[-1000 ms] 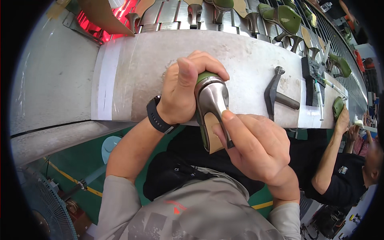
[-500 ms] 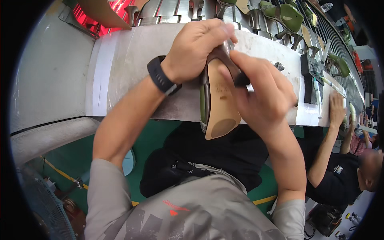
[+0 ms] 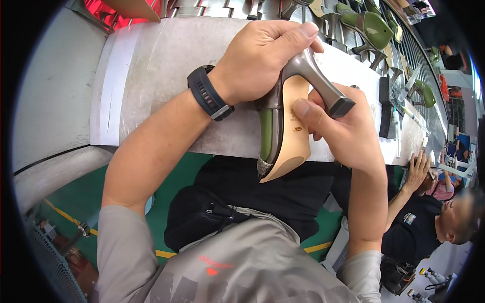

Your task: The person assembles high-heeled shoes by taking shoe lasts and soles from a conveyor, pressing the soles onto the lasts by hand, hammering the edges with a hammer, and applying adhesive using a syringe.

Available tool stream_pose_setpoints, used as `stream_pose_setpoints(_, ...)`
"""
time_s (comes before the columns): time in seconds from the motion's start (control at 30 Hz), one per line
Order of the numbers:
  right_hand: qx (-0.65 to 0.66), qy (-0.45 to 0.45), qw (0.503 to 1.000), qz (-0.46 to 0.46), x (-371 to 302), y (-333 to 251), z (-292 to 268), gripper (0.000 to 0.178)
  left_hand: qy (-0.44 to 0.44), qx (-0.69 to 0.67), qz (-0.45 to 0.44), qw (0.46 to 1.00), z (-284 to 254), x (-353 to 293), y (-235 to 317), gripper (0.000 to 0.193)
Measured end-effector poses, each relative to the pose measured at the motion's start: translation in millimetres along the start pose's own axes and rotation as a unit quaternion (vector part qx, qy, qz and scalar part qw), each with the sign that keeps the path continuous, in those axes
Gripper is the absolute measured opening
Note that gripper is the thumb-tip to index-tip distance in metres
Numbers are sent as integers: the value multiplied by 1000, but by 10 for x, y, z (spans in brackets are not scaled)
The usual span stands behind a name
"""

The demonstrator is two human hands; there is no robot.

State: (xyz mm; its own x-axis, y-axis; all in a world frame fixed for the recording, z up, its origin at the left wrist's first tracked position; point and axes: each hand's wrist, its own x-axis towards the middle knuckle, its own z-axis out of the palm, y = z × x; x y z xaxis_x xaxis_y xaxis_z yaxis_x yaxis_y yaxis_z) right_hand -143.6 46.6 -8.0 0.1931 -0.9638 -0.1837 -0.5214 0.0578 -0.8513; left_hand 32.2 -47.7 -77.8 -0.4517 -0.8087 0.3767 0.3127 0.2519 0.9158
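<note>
A high-heeled shoe is held over the worktable, its tan sole turned up and its toe toward me. It has a green upper, a dark trim, a glittery band near the toe and a metallic brown heel. My left hand is closed around the back of the shoe, by the base of the heel. My right hand is closed at the sole's right edge, with the thumb tip against the sole and the other fingers curled, partly hidden. The free end of the heel crosses in front of this hand.
Beyond the pale worktable runs a slatted metal conveyor with several green shoes and heels. A dark block with syringes lies at the right. A co-worker sits there, one hand on the table. Red light glows at upper left.
My right hand has moved from the heel down to the sole, where its thumb now touches. The heel is more exposed, and the shoe has tilted slightly. My left hand keeps its grip.
</note>
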Motion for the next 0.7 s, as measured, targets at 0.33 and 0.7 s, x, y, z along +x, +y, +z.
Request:
stream_pose_setpoints(0.33, -55, -38, 998, 14, 47, -117, -63, 38, 133, 64, -9, 989, 170, -75, 25, 54)
stream_pose_setpoints(0.7, 15, -4, 1000, 11, 34, -87, 2, 36, 198, 141, 170, 955, 306, -19, -52, 60)
